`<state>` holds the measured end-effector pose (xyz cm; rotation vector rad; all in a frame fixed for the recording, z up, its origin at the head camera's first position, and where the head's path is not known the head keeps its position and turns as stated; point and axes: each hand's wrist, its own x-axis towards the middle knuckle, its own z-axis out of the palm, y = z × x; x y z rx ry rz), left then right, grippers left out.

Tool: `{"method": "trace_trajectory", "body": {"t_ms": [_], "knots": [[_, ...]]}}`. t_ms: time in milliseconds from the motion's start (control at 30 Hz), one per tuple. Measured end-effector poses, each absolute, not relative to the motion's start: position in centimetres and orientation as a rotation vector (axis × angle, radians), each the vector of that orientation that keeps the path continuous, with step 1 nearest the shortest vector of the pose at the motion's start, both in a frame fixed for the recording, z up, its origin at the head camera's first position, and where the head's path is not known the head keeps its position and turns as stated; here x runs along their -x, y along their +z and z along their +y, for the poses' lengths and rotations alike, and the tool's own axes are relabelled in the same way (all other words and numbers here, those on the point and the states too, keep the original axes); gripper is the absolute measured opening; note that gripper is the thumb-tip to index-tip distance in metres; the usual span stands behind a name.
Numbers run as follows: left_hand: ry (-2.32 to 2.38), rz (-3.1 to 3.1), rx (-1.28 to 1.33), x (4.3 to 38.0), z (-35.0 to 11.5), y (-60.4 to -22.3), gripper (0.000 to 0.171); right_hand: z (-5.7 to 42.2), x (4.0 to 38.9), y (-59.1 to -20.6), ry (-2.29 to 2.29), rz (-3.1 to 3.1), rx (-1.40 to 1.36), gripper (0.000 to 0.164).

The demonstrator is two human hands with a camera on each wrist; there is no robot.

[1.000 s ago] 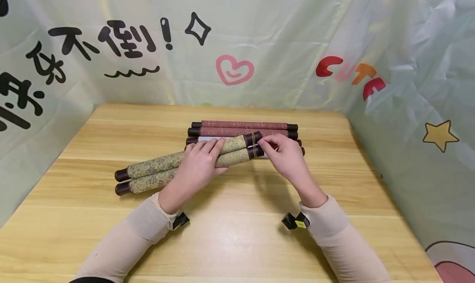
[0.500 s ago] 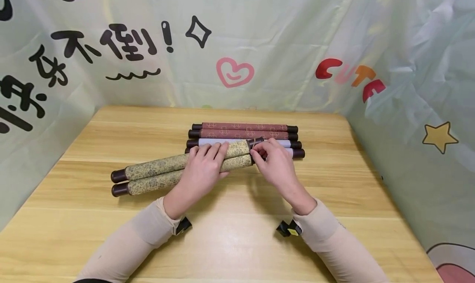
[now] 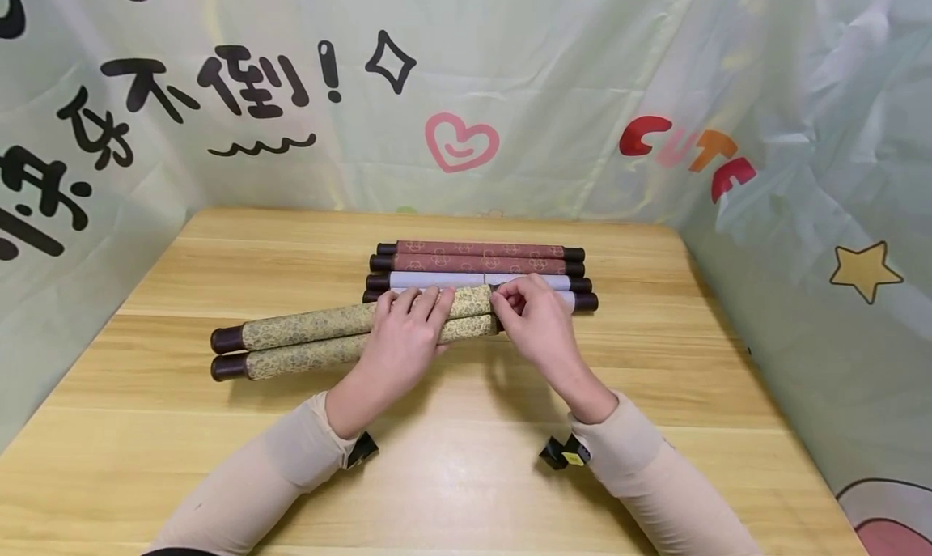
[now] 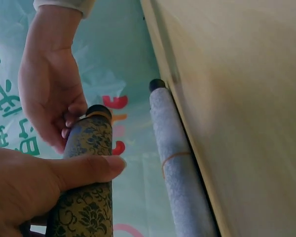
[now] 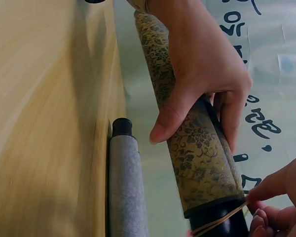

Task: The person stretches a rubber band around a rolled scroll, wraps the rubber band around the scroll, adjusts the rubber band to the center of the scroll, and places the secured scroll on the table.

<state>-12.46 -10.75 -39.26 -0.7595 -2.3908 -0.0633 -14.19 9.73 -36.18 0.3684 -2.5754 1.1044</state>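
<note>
Two yellow-patterned scrolls (image 3: 309, 329) with dark end knobs lie side by side, raised over the table at a slant. My left hand (image 3: 404, 329) grips both near their right part, its thumb (image 4: 96, 170) lying along one scroll in the left wrist view. At their right end, my right hand (image 3: 542, 317) pinches a thin rubber band (image 5: 222, 221), which loops round the dark knob (image 5: 219, 217) in the right wrist view. In the head view that band is hidden behind the right fingers.
Behind the hands, two pale lavender scrolls (image 3: 429, 280) lie on the wooden table (image 3: 466, 459), partly covered by the patterned pair. Two dark red scrolls (image 3: 473, 263) lie beyond them. Printed cloth walls (image 3: 553, 70) stand round the table's back and sides.
The patterned scrolls have shifted slightly left, their right end now lower. My right hand has moved left with them, its fingers now covering the banded knobs that showed a second ago.
</note>
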Motion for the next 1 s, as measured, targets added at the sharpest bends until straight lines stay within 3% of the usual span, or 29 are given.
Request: {"method": "trace_trajectory", "body": {"t_ms": [200,600,1000], "knots": [[-0.034,-2.35,0.794,11.9,-10.1,-39.6,0.076,9.2,14.0,-36.2,1.154,-2.605,-0.368,0.01],[-0.09,-2.379,0.709,12.2,-10.5,-39.0,0.084,7.4,12.0,-36.8,0.877,-2.463,-0.653,0.004],[-0.149,-2.368,0.622,13.5,-12.4,-37.3,0.084,7.2,11.5,-37.1,0.97,-2.359,-0.673,0.004]]}}
